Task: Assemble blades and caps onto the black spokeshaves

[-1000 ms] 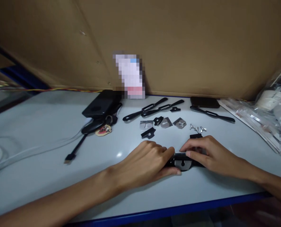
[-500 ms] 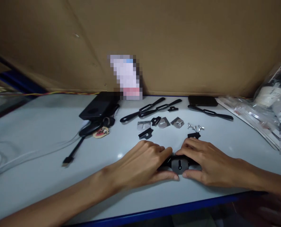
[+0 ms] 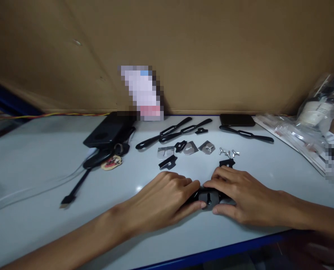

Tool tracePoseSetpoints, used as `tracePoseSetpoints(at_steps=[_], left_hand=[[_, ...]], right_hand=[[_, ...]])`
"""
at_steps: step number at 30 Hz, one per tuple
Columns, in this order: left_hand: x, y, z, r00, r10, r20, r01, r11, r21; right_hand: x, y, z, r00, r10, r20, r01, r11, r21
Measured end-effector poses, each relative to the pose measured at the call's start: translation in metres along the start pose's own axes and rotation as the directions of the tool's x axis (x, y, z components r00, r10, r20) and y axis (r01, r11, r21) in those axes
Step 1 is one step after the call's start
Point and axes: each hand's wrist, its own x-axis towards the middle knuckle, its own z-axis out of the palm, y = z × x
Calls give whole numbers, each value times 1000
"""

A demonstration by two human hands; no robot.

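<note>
My left hand (image 3: 172,197) is closed round the left side of a black spokeshave body (image 3: 194,197), just above the table. The other side is gripped by my right hand (image 3: 244,197). A grey blade (image 3: 213,200) with a keyhole slot lies flat on the body's middle, my left thumb touching its edge and my right thumb beside it. Beyond my right fingers rests a black cap plate (image 3: 227,164). Silver wing screws (image 3: 224,152) lie behind it. More black cap plates, one of them here (image 3: 168,162), and loose blades (image 3: 189,148) are spread to the left.
Further spokeshave bodies (image 3: 185,129) lie at the back, another (image 3: 246,134) on the right. A black box-shaped device (image 3: 106,131) with a cable stands left. A dark phone-like slab (image 3: 237,120) sits by the cardboard wall (image 3: 211,56). Plastic bags (image 3: 296,131) cover the right side.
The view has shifted slightly, so most things appear a little further left. Both hands keep their hold on the spokeshave, and my left thumb has come to the blade's edge.
</note>
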Motion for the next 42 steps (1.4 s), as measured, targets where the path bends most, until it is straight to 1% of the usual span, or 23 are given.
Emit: tracePoseSetpoints(at_steps=[2,3,4,5,6,8,9,10,12,13,14,16,18,22,25,28,29,31,33,35,37,39,42], left_hand=[[0,0,1,1000,-5,-10,5,1000,1],[-1,0,2,1000,-7,-13,7,1000,6],[-1,0,2,1000,-8,-12,9,1000,11],[-1,0,3,1000,-10,-10,10,1000,14],[-1,-1,4,1000,-10,-8,10,1000,16],[-1,-1,6,1000,-10,-8,10,1000,16],[-2,-2,6,1000,-11,-13,11,1000,15],[-2,-2,6,1000,-12,-19,13,1000,14],[-2,-2,7,999,-16,-34,16,1000,7],[-2,-2,7,999,-18,-39,18,1000,0],[-2,-1,7,999,-20,-45,19,1000,-6],[-1,-1,7,998,-27,-52,26,999,-19],[-1,-1,6,998,-31,-55,30,999,-24],[1,0,2,999,-24,-37,24,1000,2],[2,1,0,1000,-21,2,21,999,32],[2,1,0,1000,-17,3,17,999,28],[2,0,0,1000,-16,-2,16,1000,25],[2,0,0,1000,-16,-2,16,1000,16],[1,0,-1,1000,-13,6,13,1000,9],[1,0,-2,1000,-9,16,9,1000,5],[1,0,-2,1000,-7,19,7,1000,2],[1,0,-2,1000,-13,27,13,1000,2],[2,0,-1,999,-24,38,23,1000,11]], right_hand=[[0,-1,-3,1000,-17,-5,17,1000,-9],[-1,0,-6,999,-31,-28,31,1000,-6],[-1,2,-10,996,-43,-73,44,999,3],[-1,5,-15,988,-48,-148,50,999,10],[-1,9,-22,969,-38,-245,41,999,7],[0,22,-38,898,13,-440,-38,998,-48],[0,29,-46,867,58,-495,-122,988,-99],[0,37,-53,859,99,-502,-204,966,-159],[0,48,-63,888,192,-419,-300,931,-209],[0,50,-65,912,218,-348,-308,923,-230],[0,51,-66,935,226,-274,-296,922,-250],[0,48,-63,968,195,-160,-235,928,-290],[0,40,-55,982,160,-101,-184,930,-319],[1,30,-43,985,168,-48,-175,927,-333],[1,32,-42,978,197,-74,-210,932,-296],[4,36,-43,970,206,-126,-228,955,-190],[5,36,-42,968,203,-148,-221,967,-123],[8,33,-39,956,213,-203,-202,977,70],[10,25,-34,941,237,-241,-169,947,272],[10,14,-25,943,215,-254,-107,919,378],[9,4,-16,956,147,-255,-40,923,382],[7,-3,-7,961,80,-263,15,940,342],[7,-6,5,950,11,-313,77,961,267]])
